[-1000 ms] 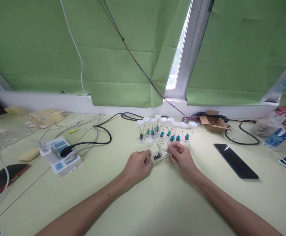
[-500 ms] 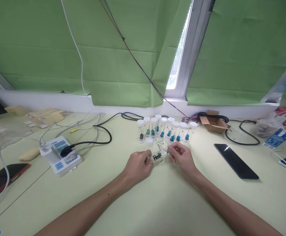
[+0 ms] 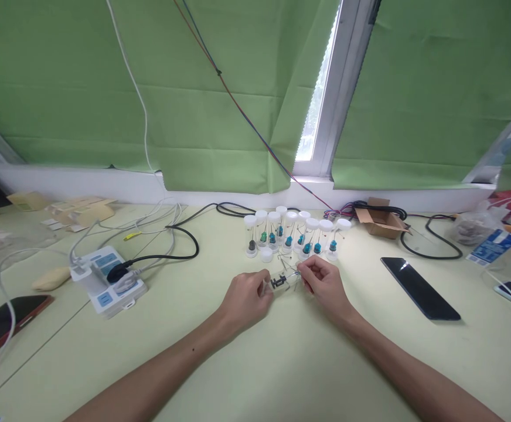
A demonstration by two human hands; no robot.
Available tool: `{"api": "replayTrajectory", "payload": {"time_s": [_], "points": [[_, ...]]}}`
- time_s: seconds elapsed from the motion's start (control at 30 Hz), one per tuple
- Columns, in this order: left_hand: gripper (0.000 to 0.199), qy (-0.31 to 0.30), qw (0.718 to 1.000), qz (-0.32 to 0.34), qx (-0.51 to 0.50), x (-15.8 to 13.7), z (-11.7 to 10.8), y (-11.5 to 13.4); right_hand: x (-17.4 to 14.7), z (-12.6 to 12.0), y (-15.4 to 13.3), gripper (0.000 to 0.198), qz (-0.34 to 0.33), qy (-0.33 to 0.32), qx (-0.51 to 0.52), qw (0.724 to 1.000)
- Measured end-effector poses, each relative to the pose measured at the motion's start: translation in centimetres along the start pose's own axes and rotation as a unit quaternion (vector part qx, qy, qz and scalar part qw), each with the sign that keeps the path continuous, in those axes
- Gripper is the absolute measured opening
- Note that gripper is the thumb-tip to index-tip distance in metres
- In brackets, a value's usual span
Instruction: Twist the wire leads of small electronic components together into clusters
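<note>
My left hand (image 3: 247,298) is closed around the base of a small clear tube (image 3: 285,278), which lies tilted above the table. Inside the tube shows a black piece (image 3: 278,282). At the tube's other end, my right hand (image 3: 326,284) pinches a thin rod-like tool (image 3: 298,273), its tip too small to make out. Several thin metal pieces (image 3: 285,258) lie just beyond the tube. A loose white cap (image 3: 266,255) rests near the standing vials (image 3: 289,234), which have white lids and hold blue, green or dark pieces.
To the left sits a white power strip (image 3: 106,281) with plugs and cables. A black phone (image 3: 420,288) lies on the right, with a small open cardboard box (image 3: 381,221) behind it. Along the back run black cables (image 3: 233,208). A blue and white carton (image 3: 493,246) is at far right.
The view has shifted slightly. My right hand has moved a little at the tube's end, and the black piece inside looks shorter. My left hand keeps its hold.
</note>
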State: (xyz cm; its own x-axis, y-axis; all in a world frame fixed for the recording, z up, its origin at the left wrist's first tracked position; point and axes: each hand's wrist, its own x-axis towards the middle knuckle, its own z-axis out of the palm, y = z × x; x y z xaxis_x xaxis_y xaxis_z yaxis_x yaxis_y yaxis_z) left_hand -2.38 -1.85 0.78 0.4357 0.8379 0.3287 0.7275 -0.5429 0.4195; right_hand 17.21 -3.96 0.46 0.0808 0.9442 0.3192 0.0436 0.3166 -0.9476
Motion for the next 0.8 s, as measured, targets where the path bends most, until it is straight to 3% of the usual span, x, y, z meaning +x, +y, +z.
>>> {"api": "replayTrajectory", "payload": {"time_s": [0.23,0.53,0.8], "points": [[0.016,0.001,1.000,-0.008,-0.006,0.08,-0.09,-0.01,0.03,0.14,-0.28,0.028,-0.010,0.006,0.007,1.000],[0.016,0.023,0.999,-0.030,0.004,0.20,0.08,-0.34,0.18,0.09,-0.21,0.026,0.003,0.061,0.029,0.998],[0.018,0.014,0.999,-0.034,0.011,0.23,-0.15,-0.20,0.25,-0.03,0.02,0.028,0.003,0.055,0.016,0.998]]}}
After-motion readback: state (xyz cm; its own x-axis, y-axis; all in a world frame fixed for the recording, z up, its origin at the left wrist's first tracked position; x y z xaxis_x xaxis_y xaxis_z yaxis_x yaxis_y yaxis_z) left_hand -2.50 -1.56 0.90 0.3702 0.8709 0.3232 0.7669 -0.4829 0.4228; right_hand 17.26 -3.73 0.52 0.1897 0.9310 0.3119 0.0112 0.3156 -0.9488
